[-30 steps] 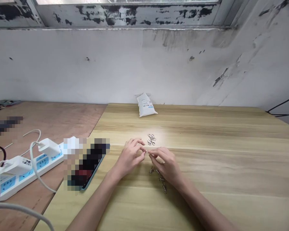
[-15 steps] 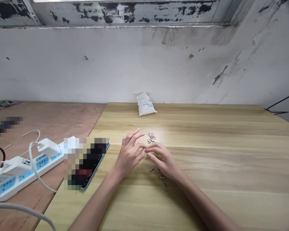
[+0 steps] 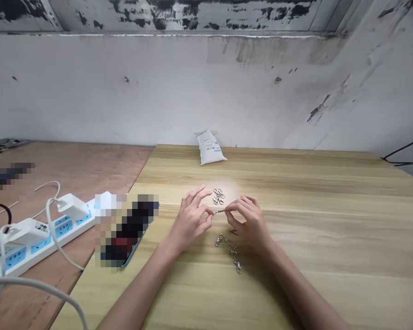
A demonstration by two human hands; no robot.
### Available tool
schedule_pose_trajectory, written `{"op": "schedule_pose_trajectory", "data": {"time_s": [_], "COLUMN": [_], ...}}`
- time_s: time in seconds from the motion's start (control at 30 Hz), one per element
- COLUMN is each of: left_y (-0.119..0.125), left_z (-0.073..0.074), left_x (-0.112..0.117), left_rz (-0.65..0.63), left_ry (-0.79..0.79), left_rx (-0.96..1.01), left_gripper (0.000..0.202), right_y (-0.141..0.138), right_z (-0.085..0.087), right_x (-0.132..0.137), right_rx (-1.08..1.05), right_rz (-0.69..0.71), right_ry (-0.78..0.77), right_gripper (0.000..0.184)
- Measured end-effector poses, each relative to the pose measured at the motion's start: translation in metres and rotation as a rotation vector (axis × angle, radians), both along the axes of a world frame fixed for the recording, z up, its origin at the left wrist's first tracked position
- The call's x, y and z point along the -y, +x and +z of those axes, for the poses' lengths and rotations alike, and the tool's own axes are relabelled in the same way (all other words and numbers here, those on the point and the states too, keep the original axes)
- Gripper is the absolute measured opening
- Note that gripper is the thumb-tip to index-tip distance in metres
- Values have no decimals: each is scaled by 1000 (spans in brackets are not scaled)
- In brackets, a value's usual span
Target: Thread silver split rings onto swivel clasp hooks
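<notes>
A small silvery metal clasp (image 3: 219,211), seen edge-on, spans the gap between my two hands; its fine detail is too small to make out. My left hand (image 3: 194,217) pinches one end with thumb and index finger, its other fingers raised and spread. At the opposite end, the thumb and fingertips of my right hand (image 3: 249,217) are closed on the clasp. Beyond the fingers lies a small pile of metal clasps (image 3: 218,196). Several loose swivel clasps (image 3: 237,265) are scattered nearer me, in front of my right hand, which partly covers one.
A white labelled packet (image 3: 210,147) lies at the table's back edge by the wall. To the left are a blurred-out phone (image 3: 132,233) and a white power strip (image 3: 64,229) with plugs and cables. The wooden table (image 3: 330,238) extends to the right.
My hands have drawn apart, the right one moving rightward, and the clasp between them now shows lengthwise. More of the near clasps are uncovered. The whole view has shifted slightly.
</notes>
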State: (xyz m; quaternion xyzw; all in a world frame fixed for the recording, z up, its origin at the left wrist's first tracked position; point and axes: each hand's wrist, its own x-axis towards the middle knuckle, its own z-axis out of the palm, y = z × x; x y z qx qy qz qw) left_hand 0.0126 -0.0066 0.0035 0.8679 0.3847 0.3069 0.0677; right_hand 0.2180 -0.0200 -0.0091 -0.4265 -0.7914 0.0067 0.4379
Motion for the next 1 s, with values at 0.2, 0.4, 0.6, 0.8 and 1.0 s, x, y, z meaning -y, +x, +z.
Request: {"op": "schedule_pose_trajectory", "data": {"time_s": [0.2,0.4,0.6,0.8,1.0], "left_y": [-1,-32,-47,-43,-42], "left_z": [-9,-1,7,6,2], "left_x": [-4,-19,-21,-23,-24], "left_rz": [-2,6,-43,-10,12], "left_ry": [-77,-82,-124,-140,-143], "left_rx": [-100,-206,-225,-194,-126], "left_gripper": [9,7,9,22,24], "right_y": [-24,-19,6,-1,-24], "right_z": [0,-2,7,-7,-3], "right_x": [16,15,8,-9,-28], "right_rx": [153,289,265,231,661], "right_rz": [108,169,241,-64,-283], "right_ry": [152,-47,-360,-379,-229], "right_gripper": [16,19,6,20,23]}}
